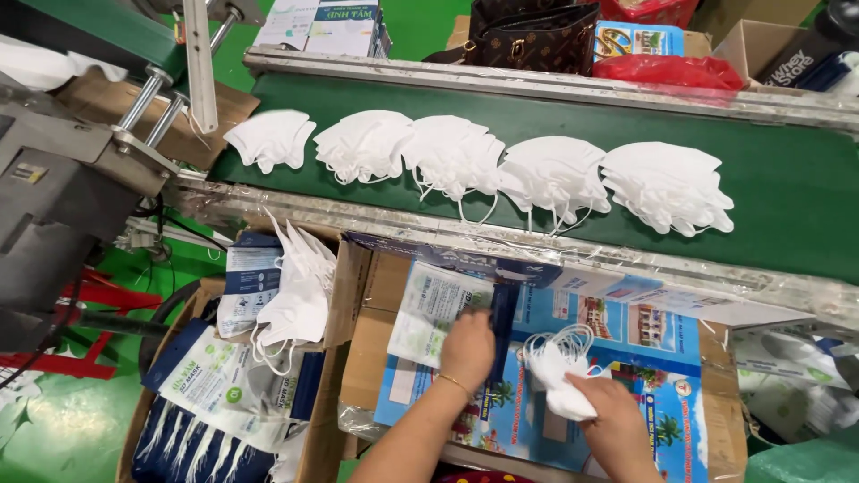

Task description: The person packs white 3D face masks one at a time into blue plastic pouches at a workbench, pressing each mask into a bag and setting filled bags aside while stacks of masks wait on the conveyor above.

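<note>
Five fanned stacks of white face masks point(465, 161) on green conveyor belt point(787, 188), laid in a row from left to right, edges overlapping, ear loops trailing toward near rail.
Far left: grey machine housing point(54, 197) with steel rods, beside belt's left end.
Lower left: open cardboard box point(344, 295), holding upright bundle of white masks point(300, 291) and printed blue-and-white pouches point(224, 380); more pouches lying flat at box front.
Centre, below belt: flattened printed carton point(644, 376), blue with picture panels, serving as work surface.
Left hand point(467, 349): fingers curled and pressed down on mouth of flat printed pouch point(438, 309), gripping its edge; thin bracelet at wrist. Pouch flat on carton, just left of dark blue strip.
Right hand point(613, 416): closed around small white mask stack point(559, 371), fingers pinching lower end; ear loops sticking up and free. Stack held just above carton, near pouch mouth but apart from it.
Far side of belt: dark patterned handbag point(537, 36), red plastic bag point(667, 70), white boxes point(322, 25), cardboard box point(761, 45) at upper right.
</note>
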